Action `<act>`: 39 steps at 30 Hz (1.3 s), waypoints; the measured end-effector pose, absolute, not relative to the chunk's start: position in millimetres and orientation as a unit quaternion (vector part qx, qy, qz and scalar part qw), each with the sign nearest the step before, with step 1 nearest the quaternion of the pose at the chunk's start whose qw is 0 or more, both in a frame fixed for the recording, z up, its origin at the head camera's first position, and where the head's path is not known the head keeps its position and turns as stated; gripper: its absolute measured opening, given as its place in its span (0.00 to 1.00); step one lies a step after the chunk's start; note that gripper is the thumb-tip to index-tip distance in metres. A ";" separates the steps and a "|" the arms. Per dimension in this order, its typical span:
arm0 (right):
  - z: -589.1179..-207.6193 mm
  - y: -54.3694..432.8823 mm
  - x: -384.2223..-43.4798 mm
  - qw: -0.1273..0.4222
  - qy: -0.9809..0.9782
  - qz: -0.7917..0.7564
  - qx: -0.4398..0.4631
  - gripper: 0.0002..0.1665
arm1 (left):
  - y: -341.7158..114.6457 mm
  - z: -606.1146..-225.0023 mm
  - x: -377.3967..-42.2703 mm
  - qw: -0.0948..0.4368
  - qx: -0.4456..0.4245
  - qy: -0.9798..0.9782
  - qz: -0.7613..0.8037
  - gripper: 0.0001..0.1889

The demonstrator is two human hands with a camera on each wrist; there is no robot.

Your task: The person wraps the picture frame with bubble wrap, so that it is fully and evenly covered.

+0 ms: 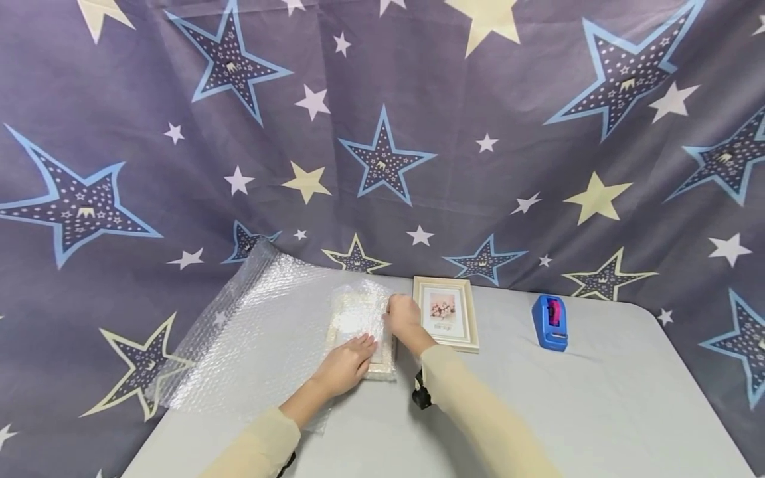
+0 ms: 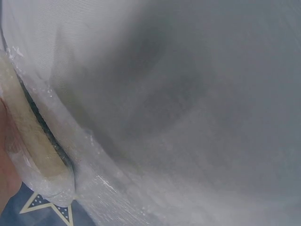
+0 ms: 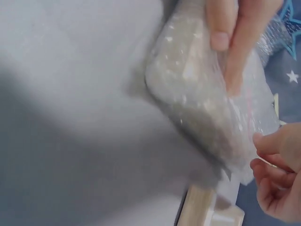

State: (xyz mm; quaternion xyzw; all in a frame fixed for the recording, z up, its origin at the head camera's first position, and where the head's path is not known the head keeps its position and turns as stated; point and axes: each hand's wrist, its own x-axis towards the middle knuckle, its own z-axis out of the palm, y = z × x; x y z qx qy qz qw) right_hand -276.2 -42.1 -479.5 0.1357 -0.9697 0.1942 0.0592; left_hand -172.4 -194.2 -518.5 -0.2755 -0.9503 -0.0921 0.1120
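A picture frame in bubble wrap (image 1: 354,318) lies on the table, its pale border showing through the clear plastic. My left hand (image 1: 348,362) rests on its lower part with the fingers extended. At the upper right corner my right hand (image 1: 404,315) pinches the loose edge of the bubble wrap between thumb and fingers, as the right wrist view shows at the wrap's edge (image 3: 249,117). From the left wrist, the side of the wrapped frame (image 2: 33,127) appears at the left, with only a bit of the hand (image 2: 5,165) visible.
A wide sheet of bubble wrap (image 1: 257,338) spreads left over the table edge. An unwrapped picture frame (image 1: 472,318) with a pink flower print lies just right of my right hand. Farther right stands a blue tape dispenser (image 1: 542,325). A star-patterned cloth (image 1: 430,79) hangs behind the table (image 1: 597,411).
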 end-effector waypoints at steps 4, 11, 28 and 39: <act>-479.4 -35.3 -272.5 0.111 -0.951 0.230 0.173 0.03 | -197.5 -517.9 -170.1 0.107 -0.267 -0.952 -0.101 0.20; -487.7 -40.8 -252.3 0.143 -0.920 0.179 0.317 0.10 | -201.6 -518.8 -169.3 0.110 -0.262 -0.954 -0.090 0.19; -507.8 -31.8 -248.1 0.152 -0.908 0.124 0.370 0.13 | -197.0 -521.1 -168.5 0.123 -0.266 -0.951 -0.097 0.19; -507.2 -20.5 -250.5 0.141 -0.913 0.143 0.354 0.09 | -193.7 -519.3 -173.5 0.110 -0.268 -0.952 -0.097 0.19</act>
